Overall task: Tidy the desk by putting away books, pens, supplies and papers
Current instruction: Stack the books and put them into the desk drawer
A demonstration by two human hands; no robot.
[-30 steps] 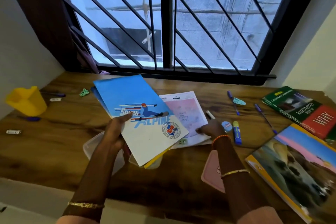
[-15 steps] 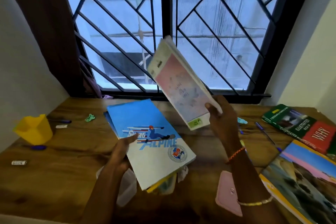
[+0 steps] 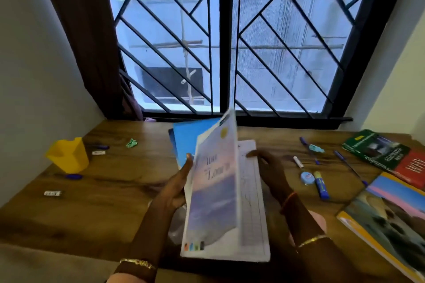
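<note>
Left hand grips the blue book from its left edge, thumb up on the cover, fingers hidden underneath. Right hand holds the pastel notebook from the right side, fingers stretched along a ruled page; whether they curl round the far edge, can't tell. Notebook is half open above the near-centre of the desk, cover tilted up toward the window, motion-blurred. It overlaps the blue book, which pokes out far-left behind it. A clear plastic container shows partly under both, near the left wrist. Left side of desk: yellow pen holder, a blue cap just near of it, a small white eraser nearer still, another white piece and a dark pen to its right, a green crumpled scrap further right. Right of the notebook: white marker, round blue tape, blue glue stick just beside the tape, two blue pens, a teal scrap lying on the far pen. Far right: green book stacked with a red book. Near right: a large picture book with yellow edge. Pink object mostly hidden behind the right forearm.
</note>
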